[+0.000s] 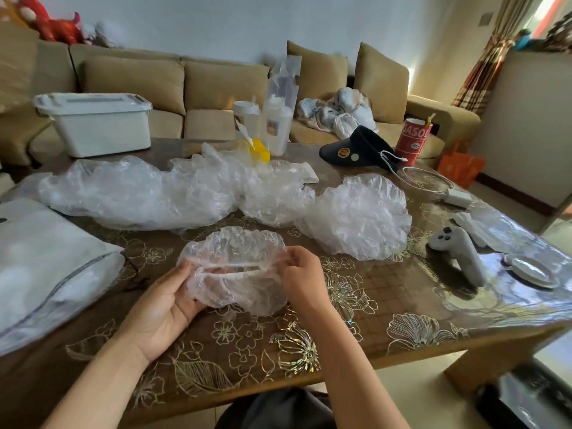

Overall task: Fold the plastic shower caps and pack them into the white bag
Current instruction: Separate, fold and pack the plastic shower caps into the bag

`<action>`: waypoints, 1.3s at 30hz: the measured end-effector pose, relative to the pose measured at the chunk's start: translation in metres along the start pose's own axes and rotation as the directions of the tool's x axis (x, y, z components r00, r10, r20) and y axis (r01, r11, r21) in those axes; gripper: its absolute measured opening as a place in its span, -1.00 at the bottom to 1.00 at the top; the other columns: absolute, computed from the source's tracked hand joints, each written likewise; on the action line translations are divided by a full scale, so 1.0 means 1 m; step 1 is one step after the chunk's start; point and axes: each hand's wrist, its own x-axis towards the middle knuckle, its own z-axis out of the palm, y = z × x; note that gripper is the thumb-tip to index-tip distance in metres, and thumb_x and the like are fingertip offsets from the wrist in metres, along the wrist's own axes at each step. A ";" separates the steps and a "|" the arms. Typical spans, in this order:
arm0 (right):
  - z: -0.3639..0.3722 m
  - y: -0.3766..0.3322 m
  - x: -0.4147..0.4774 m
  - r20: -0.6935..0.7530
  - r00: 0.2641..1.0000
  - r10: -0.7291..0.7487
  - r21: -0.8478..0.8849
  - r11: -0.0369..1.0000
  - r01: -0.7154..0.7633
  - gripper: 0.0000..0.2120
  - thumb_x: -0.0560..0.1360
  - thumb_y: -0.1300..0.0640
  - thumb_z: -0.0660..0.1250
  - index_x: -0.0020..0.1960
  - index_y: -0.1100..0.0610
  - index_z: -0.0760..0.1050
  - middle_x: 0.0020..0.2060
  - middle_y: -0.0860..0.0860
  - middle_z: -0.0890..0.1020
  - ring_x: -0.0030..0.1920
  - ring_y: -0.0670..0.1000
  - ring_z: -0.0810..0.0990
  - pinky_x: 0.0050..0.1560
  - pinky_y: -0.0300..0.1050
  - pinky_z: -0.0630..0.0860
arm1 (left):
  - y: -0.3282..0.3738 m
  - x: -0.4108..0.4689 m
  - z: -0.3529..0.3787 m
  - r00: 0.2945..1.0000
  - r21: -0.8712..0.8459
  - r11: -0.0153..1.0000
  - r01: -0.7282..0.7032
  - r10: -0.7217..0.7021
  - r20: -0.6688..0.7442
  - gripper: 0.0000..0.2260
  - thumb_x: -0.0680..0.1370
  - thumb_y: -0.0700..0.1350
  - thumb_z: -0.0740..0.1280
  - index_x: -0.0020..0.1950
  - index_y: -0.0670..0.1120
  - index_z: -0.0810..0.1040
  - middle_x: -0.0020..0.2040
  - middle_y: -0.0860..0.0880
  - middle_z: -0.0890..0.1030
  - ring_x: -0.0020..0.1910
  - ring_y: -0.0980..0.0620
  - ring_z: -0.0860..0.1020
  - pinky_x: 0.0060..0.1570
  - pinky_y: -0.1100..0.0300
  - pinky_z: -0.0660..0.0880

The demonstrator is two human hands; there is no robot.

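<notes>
Both hands hold one clear crinkled plastic shower cap point(235, 267) over the near middle of the brown worktop with its gold flower pattern point(247, 339). Whether the cap's lower edge touches the surface cannot be told. The left hand point(164, 301) lies palm up at the cap's left side with its thumb on the elastic rim. Its fingers sit behind the film and show only as a blurred outline. The right hand point(305, 274) pinches the rim's right end with curled fingers, their tips lost in the gathered plastic. The soft white bag point(46, 258) lies at the left, cut off by the frame edge, and its opening is hard to make out. Behind the held cap a long heap of clear plastic caps point(139, 190) stretches across the worktop, and single caps cannot be counted in it. A rounder clear cap point(359, 212) lies at the heap's right end, touching it.
</notes>
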 end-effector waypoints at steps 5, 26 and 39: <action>-0.003 -0.010 -0.003 0.083 0.995 0.055 0.182 0.981 -0.069 -0.80 0.43 0.32 0.23 -0.01 0.14 0.53 -0.12 0.06 0.62 -0.14 0.04 0.58 -0.18 -0.08 0.55 | 0.000 -0.002 0.002 0.998 0.036 0.998 -0.044 0.045 -0.045 -0.79 0.49 -0.16 0.26 -0.06 -0.13 0.69 0.02 -0.16 0.67 -0.11 0.01 0.68 -0.29 0.13 0.62; 0.024 -0.003 -0.017 -0.151 0.905 -0.398 -0.641 0.737 0.217 -0.70 0.54 0.16 0.26 0.27 0.12 0.39 0.15 0.02 0.50 0.12 -0.01 0.40 0.15 -0.18 0.31 | 0.031 -0.039 -0.010 0.737 0.976 -0.213 -0.051 0.651 0.180 -0.60 0.49 -0.14 0.39 0.30 -0.17 0.45 0.17 -0.15 0.55 0.05 -0.09 0.54 0.05 0.07 0.46; 0.037 0.024 -0.017 0.459 0.854 -0.243 -0.695 0.500 0.516 -0.43 0.62 -0.17 -0.10 0.55 0.06 -0.03 0.55 0.00 -0.02 0.53 -0.05 -0.16 0.45 -0.08 -0.33 | -0.009 -0.015 -0.029 0.880 0.857 -0.420 -0.298 0.227 0.417 -0.56 0.64 0.03 0.04 0.52 0.05 0.12 0.50 0.17 0.10 0.39 0.32 -0.09 0.38 0.28 -0.25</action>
